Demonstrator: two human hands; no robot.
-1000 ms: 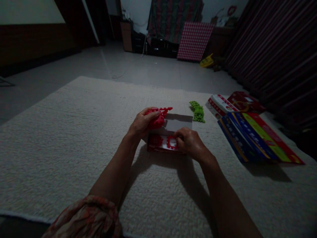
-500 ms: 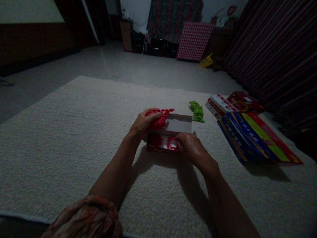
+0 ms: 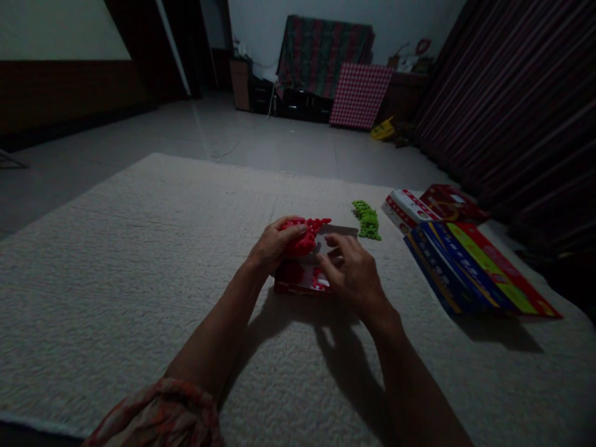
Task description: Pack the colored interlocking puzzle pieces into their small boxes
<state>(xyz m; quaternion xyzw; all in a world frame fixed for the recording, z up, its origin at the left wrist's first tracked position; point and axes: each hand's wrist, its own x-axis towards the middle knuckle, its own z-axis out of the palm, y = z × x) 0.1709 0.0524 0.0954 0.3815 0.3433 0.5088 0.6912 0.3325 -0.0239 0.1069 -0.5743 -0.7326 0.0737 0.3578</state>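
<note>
On a cream rug lies a small open red box with a pale inner flap. My left hand is closed round a bunch of red plastic pieces above the box's far left corner. My right hand rests over the box's right side, its fingers stretched toward the red pieces; I cannot make out anything in it. More red pieces show inside the box.
A small heap of green plastic pieces lies just beyond the box. To the right are flat colourful boxes and two smaller red and white boxes. Bare floor, furniture and a checked board stand further back.
My right hand has lifted from the box's front right edge and reached forward over the box toward the red pieces. The view has tipped down slightly.
</note>
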